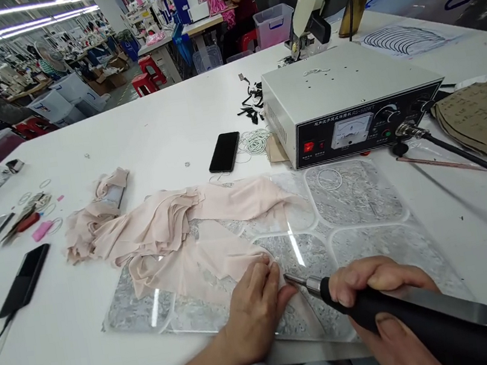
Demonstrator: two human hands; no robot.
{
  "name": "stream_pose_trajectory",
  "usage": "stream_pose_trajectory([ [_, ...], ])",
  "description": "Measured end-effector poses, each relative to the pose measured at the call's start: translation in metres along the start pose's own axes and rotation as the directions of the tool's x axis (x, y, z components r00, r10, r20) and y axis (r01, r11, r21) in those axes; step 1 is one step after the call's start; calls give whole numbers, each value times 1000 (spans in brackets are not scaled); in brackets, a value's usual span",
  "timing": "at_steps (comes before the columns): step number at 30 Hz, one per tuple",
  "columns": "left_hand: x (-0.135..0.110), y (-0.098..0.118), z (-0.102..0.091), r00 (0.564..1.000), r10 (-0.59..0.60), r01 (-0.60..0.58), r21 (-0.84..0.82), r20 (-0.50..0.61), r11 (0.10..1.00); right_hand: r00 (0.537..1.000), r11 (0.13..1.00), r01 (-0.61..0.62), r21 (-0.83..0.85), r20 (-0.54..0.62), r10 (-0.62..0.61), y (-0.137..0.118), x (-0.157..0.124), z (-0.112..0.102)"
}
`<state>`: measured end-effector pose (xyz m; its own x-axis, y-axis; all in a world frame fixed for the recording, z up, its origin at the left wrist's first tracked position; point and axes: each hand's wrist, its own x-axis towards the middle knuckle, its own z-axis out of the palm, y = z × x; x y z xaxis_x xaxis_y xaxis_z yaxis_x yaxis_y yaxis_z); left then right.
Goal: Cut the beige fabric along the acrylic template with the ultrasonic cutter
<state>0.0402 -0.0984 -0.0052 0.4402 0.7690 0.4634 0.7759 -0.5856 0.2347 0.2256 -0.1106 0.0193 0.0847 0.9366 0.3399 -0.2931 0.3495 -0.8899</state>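
My right hand [387, 301] is wrapped around the black handle of a handheld ultrasonic welder [410, 319]. Its metal tip points left and reaches the edge of a thin pale-pink fabric piece [237, 260], close to my left fingertips; whether it touches the cloth I cannot tell. With fingers bent and together, my left hand [256, 302] grips that fabric and presses it against the clear-coated, grey-patterned mat [368, 255]. More pale-pink pieces lie in a layered stack [153, 220] to the left, partly overlapping the mat. Part of the held piece is hidden beneath my left hand.
A welder control box [351, 105] stands behind the mat, its black cable [482, 156] running right. A phone [224, 152] lies beside a coil of elastic bands [254, 142]. At left are scissors [25, 222] and a black device [24, 279]. People work at machines beyond.
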Motion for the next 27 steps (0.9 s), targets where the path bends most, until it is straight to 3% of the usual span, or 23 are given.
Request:
stream_pose_trajectory([
  [15,-1,-1,0,1000,-5,5,-28,4,1000,998,998,9,-59,56,-6,0,4,-3],
  [21,1,-1,0,1000,-11,11,-41,0,999,999,999,34,-31,-28,-35,6,5,2],
  [27,0,-2,0,1000,-1,1,-41,-10,999,999,1000,29,-2,-34,-29,9,8,6],
])
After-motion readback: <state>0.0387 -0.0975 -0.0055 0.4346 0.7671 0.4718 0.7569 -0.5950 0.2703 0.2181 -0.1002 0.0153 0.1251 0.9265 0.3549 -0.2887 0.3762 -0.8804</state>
